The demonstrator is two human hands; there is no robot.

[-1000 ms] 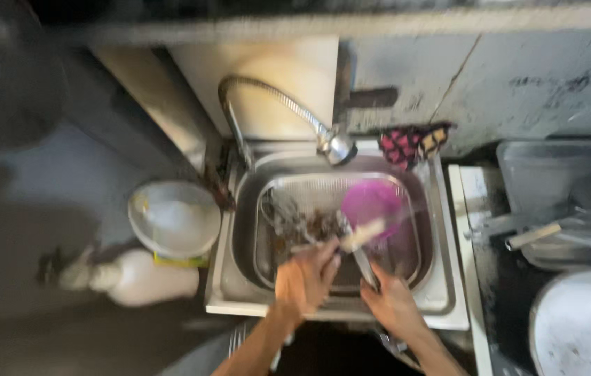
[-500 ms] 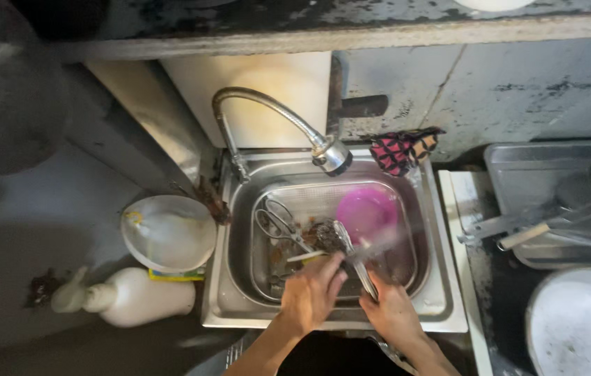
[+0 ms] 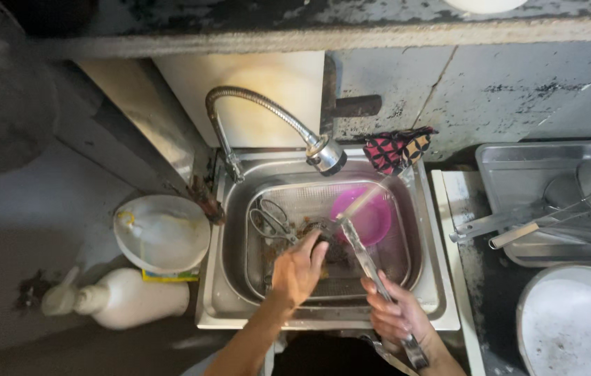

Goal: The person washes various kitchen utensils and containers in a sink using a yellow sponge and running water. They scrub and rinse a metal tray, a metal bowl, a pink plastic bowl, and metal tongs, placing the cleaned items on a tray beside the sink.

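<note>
While bent over the steel sink, scrubbing: left hand curled shut over a dark scouring pad, pressed against the long metal tongs just beside the fingertips. Right hand wrapped tight around the lower end of the same tongs, near the front rim of the sink, with the shaft slanting up and away toward the middle of the basin. Tongs lying above a wire basket set inside the sink, their far tip blurred against a pink bowl resting in the basket's back right part. Scissors lying in the basket to the left of the pad, close to the left hand but apart from it. Flexible tap arching over from the back left corner, nozzle hanging above the basket's rear edge. Patterned cloth bunched on the back right corner of the sink. Left of the sink, a white bowl and, nearer the front, a white pump bottle lying on its side. Right, on the worktop, a steel tray holding long-handled strainers, and in front of it a large round pan, partly cut off by the frame.
</note>
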